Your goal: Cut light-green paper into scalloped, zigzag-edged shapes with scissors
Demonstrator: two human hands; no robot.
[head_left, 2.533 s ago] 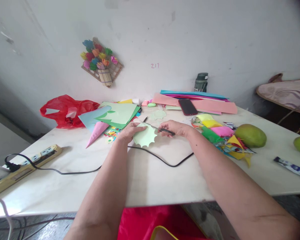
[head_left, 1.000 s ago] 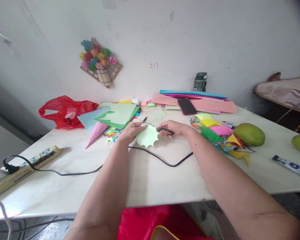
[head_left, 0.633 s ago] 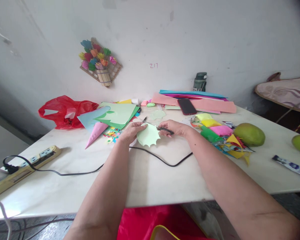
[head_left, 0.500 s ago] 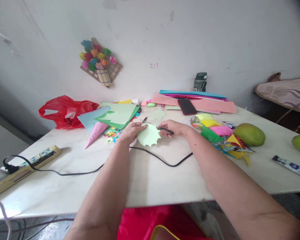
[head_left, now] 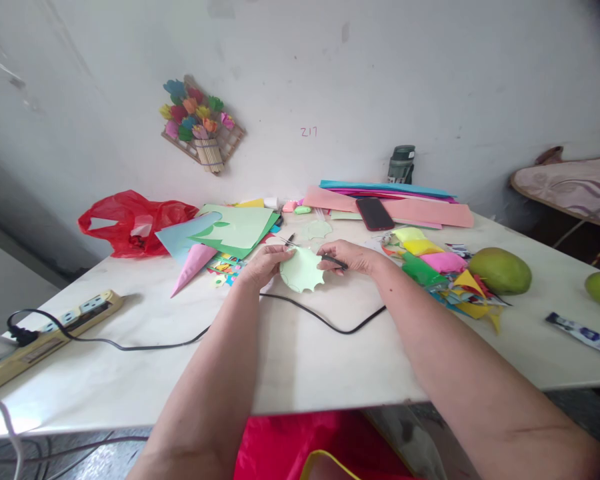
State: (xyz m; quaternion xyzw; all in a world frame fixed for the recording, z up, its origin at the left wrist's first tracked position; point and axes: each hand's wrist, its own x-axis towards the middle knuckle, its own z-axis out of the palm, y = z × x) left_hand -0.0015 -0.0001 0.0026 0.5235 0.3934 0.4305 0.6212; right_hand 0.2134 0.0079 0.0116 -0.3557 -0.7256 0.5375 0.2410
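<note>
While both forearms reach in over the white table (head_left: 330, 373), the items stand as follows.

Left hand (head_left: 266, 264): thumb and fingers pinched together on the upper left rim of a pale green scalloped paper disc (head_left: 303, 272), thumb on top. The disc is held between the two hands, near the table's middle; its points run along the right and lower edge.

Right hand (head_left: 343, 257): fingers closed round the black handles of a pair of scissors (head_left: 336, 263), the thin blades pointing left along the disc's far edge. Whether the blades bite the paper cannot be told.

Beyond the hands: a second pale green disc (head_left: 317, 230), lying flat; a dark smartphone (head_left: 375, 213), resting on salmon-coloured paper (head_left: 433, 213).

Left side: green and pale green sheets (head_left: 243, 222), overlapping; a pink paper cone (head_left: 193, 268); a red plastic bag (head_left: 123, 233); a cream power strip (head_left: 85, 312) with a black plug inserted. A black cord (head_left: 330, 325) crosses the table on the near side of the disc.

Right side: soft packets in yellow, pink and green (head_left: 445, 262), heaped with paper scraps; a green mango (head_left: 500, 271), just beside them.
</note>
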